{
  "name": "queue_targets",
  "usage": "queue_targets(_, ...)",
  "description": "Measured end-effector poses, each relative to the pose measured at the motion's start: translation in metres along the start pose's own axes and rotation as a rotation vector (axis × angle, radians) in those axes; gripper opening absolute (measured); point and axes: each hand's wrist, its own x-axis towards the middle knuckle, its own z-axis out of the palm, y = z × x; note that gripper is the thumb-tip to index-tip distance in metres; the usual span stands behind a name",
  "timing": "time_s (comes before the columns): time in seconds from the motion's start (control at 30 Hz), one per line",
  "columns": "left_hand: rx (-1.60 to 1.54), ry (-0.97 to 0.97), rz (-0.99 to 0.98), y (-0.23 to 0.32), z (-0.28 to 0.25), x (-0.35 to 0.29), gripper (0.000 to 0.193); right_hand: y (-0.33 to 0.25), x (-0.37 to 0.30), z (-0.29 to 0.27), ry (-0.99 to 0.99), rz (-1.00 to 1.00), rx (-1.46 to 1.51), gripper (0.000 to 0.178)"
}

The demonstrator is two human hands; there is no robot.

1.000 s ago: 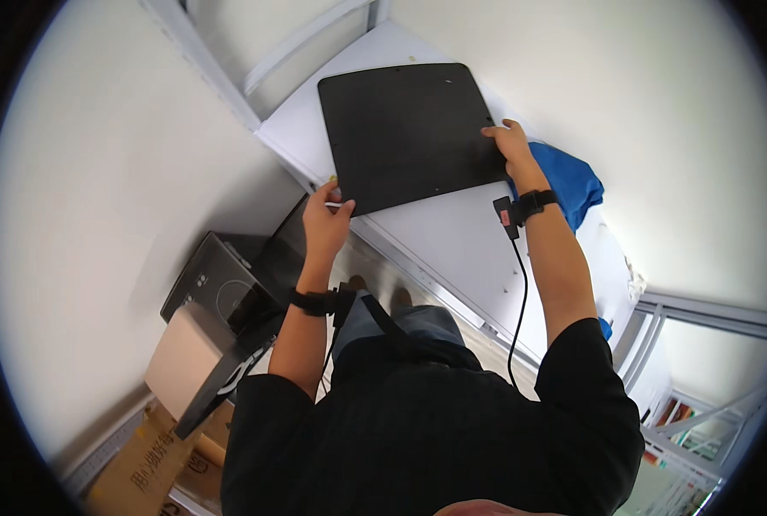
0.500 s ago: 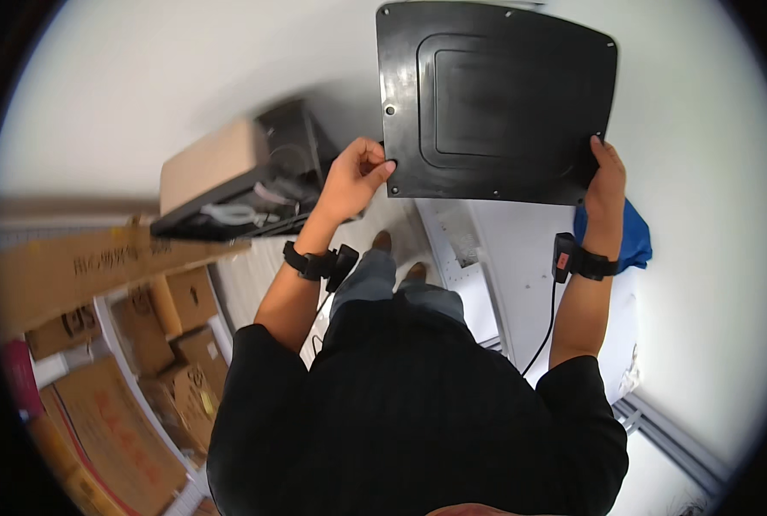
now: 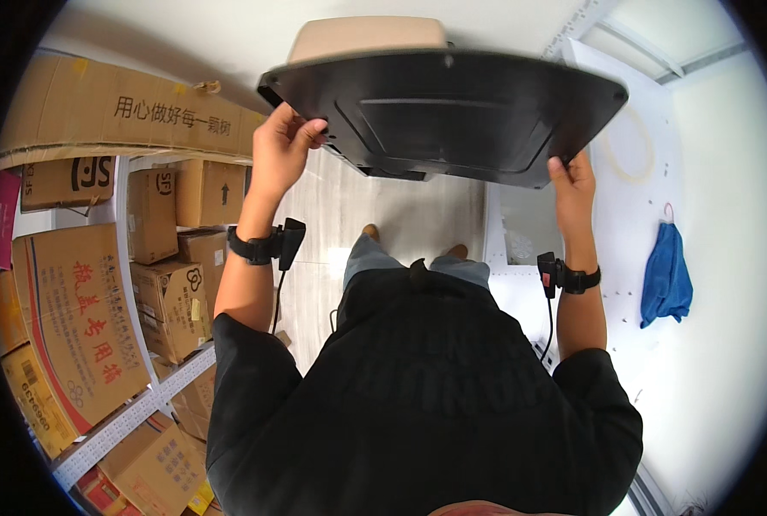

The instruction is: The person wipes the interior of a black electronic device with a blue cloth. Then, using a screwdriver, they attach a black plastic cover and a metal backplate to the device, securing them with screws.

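"Where's the black panel [image 3: 452, 112]?"
"Held up above the floor [image 3: 319, 228], its right end overlapping the tabletop's [image 3: 628, 215] left edge in this view. The left hand [image 3: 282, 153] grasps the panel's left edge; the right hand [image 3: 574, 182] grips near its close right corner."
"How should it be held?"
"With even lift on both sides, I'd say, so it won't twist. Mind the beige box [image 3: 366, 33] beyond it: I can't tell whether they touch."

The black panel [image 3: 448, 112] looks smooth, faintly glossy plastic, and the blue bundle [image 3: 665, 275] near the table's [image 3: 617, 301] right edge creased cloth.
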Motion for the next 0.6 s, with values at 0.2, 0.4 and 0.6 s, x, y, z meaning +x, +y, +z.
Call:
queue_targets(0.2,0.099,-0.018,0.032,-0.091,-0.049,0.003,0.009,0.031,-0.007,0.078,0.009,-0.026,-0.583,0.025)
queue_targets(0.4,0.189,0.015,0.118,-0.139,-0.077,0.030,0.011,0.069,-0.001,0.131,0.130,-0.123,-0.568,0.028)
queue_targets(0.6,0.150,0.013,0.121,-0.158,-0.084,0.033,0.013,0.071,0.003,0.148,0.106,-0.027,-0.600,0.027)
